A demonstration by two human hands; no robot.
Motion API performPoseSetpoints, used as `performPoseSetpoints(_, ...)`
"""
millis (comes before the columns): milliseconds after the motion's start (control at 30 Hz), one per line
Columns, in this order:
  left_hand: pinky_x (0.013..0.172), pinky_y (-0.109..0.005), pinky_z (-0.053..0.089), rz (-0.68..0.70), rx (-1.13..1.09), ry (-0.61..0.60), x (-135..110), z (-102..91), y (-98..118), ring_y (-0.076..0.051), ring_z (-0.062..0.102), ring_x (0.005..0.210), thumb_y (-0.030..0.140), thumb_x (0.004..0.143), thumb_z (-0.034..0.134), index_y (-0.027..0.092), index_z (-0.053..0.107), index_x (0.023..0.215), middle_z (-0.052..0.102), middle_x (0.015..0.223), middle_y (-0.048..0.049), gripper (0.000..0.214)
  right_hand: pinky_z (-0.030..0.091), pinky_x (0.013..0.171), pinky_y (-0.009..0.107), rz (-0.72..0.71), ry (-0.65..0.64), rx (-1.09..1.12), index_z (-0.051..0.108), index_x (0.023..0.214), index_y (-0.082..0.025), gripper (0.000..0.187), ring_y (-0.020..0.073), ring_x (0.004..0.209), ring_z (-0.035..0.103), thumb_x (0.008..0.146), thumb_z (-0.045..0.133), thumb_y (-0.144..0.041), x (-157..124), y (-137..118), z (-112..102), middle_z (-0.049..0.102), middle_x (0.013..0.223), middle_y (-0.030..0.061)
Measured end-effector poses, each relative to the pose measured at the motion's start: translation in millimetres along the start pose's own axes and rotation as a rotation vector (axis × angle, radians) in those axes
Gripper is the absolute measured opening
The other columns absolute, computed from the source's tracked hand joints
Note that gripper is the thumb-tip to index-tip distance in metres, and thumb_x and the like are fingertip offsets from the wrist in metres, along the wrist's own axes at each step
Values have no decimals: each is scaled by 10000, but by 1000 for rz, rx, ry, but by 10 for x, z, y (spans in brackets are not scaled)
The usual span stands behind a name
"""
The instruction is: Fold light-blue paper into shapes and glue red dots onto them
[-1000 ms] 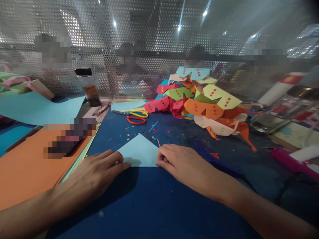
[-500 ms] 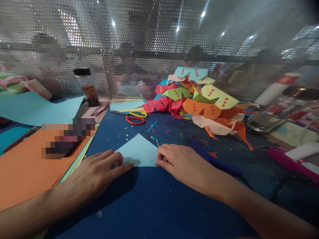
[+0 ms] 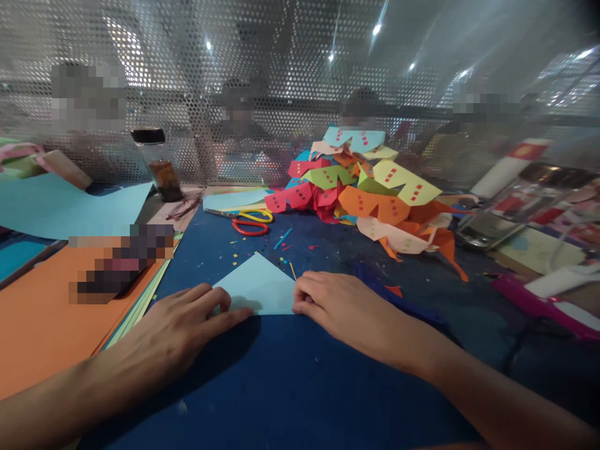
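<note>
A light blue sheet of paper (image 3: 257, 287), folded into a triangle, lies on the blue table with its point away from me and its straight edge toward me. My left hand (image 3: 194, 319) grips the left corner, its thumb along the near edge and its fingers curled over the paper. At the right corner, my right hand (image 3: 330, 306) pinches the paper between thumb and bent fingers. Both hands cover their corners. Beyond the paper lie scissors (image 3: 250, 228) with red and yellow handles, among tiny coloured paper scraps (image 3: 281, 239).
A heap of coloured cut-paper shapes (image 3: 375, 197) rises at the back right. Orange sheets (image 3: 42, 337) are stacked at left with a blurred dark object (image 3: 122, 265) on top. A lidded jar (image 3: 164, 175) stands behind. A magenta-and-white tool (image 3: 544, 306) lies far right; people sit behind the perforated screen (image 3: 281, 69).
The whole view has shifted slightly, so background things appear a little further left. Both hands keep their hold on the paper, with barely any movement.
</note>
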State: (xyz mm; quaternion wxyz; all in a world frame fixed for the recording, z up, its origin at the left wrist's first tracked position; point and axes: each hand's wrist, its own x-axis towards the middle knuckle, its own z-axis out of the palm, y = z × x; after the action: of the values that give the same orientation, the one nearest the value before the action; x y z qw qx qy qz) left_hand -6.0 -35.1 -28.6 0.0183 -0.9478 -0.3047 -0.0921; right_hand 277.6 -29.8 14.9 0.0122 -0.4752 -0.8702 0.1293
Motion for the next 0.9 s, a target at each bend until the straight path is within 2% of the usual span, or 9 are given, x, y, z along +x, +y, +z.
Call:
performPoseSetpoints(167,716,-303,490,22,0,-13,8,4,3,-187,592,844,-54,918,344,332,451,1415,603,1048,-44,638,425,775,326,-7,-3,-5,648,910,-169,162,203,911,650,1006,530,-227,-27,11,-12,687,942,37)
performPoseSetpoints(567,688,-306,515,41,-1,27,52,12,6,-179,600,800,-17,929,359,298,507,1378,611,1023,-59,568,407,747,311,-22,-14,-7,643,863,-175,170,196,895,641,994,538,-201,-43,22,-60,690,931,42)
performPoseSetpoints(900,715,-306,504,32,-7,-18,19,45,-33,-185,589,821,-20,924,358,364,412,1462,582,1024,-51,664,392,729,297,-14,-28,-8,626,842,-190,181,188,870,644,997,542,-230,-71,82,-85,688,882,24)
